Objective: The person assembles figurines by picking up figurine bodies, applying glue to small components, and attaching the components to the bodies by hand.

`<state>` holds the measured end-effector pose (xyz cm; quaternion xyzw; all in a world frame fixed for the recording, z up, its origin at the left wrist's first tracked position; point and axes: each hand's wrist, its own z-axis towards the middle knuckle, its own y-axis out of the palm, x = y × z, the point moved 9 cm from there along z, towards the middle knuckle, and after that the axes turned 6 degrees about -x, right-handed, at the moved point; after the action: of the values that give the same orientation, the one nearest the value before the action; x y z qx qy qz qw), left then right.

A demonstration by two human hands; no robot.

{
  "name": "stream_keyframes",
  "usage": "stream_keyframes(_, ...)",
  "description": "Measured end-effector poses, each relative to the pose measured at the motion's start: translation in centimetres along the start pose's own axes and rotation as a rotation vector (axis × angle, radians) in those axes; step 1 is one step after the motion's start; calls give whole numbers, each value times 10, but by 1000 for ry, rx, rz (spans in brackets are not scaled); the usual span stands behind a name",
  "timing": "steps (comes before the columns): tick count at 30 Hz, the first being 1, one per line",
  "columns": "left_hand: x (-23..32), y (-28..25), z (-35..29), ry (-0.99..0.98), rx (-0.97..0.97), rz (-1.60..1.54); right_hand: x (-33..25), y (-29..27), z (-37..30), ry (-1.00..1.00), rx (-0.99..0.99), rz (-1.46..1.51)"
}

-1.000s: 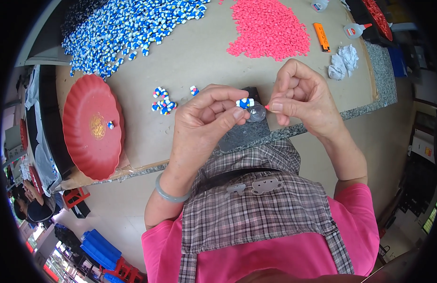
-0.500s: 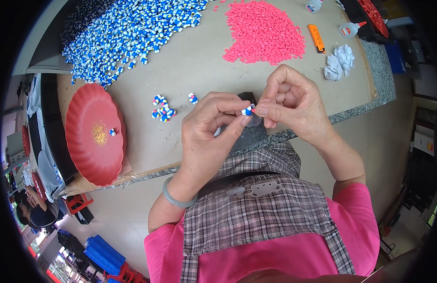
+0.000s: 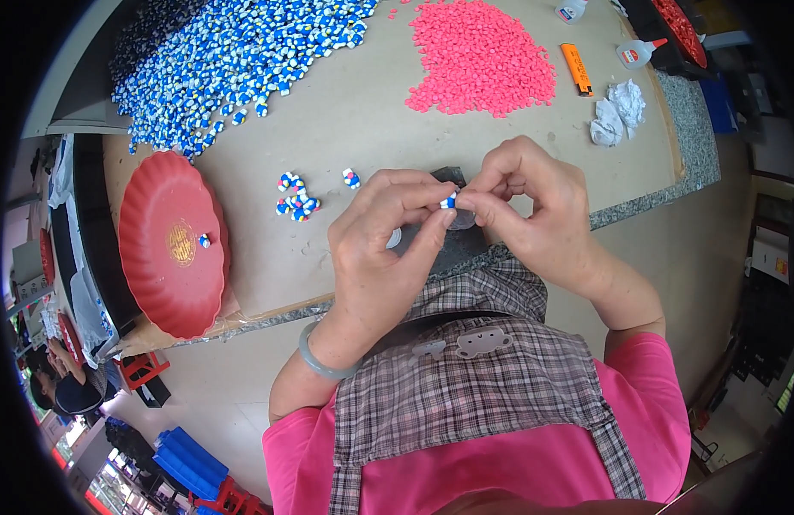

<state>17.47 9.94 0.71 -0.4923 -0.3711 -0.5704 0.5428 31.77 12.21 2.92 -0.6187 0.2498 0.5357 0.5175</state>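
Note:
Between the thumb and fingertips of my left hand is a small blue-and-white piece. My right hand is closed in a pinch against that piece's right end; its fingertips cover the small pink piece seen there a moment earlier. Beneath my hands is a dark block with a small clear round dish, both partly hidden. Left of my hands lies a cluster of blue, white and pink pieces, with one single piece apart from it.
A large heap of blue-and-white pieces covers the far left, and a pink heap the far middle. A red scalloped tray holds one piece. Far right are an orange box cutter, glue bottles and crumpled tissue.
My right hand has shifted slightly down and in against the blue-and-white piece. The pink bit that showed between the hands is now covered by fingertips. My left hand has barely moved.

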Motion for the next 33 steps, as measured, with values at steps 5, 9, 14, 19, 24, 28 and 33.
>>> stream_keyframes(5,0,-12,0,-21,-18,16,-26,0,0,-302,31,-307)
stream_keyframes(9,-6,-71,-10,-103,147,149,-7,-26,8,-169,-59,-134)
stream_keyframes(14,-23,-125,-33,-260,145,610,32,-7,-7,-9,-310,-291)
stream_keyframes(19,-4,-109,-29,-97,158,1008,39,18,-21,-46,-383,-354)
stream_keyframes(24,-6,-61,-8,80,-114,1104,43,26,-19,-67,-400,-409)
stream_keyframes(28,-19,-43,0,100,-274,1083,37,30,-20,-162,-410,-441)
stream_keyframes(33,-30,-60,5,119,-169,1048,33,30,-17,-262,-372,-373)
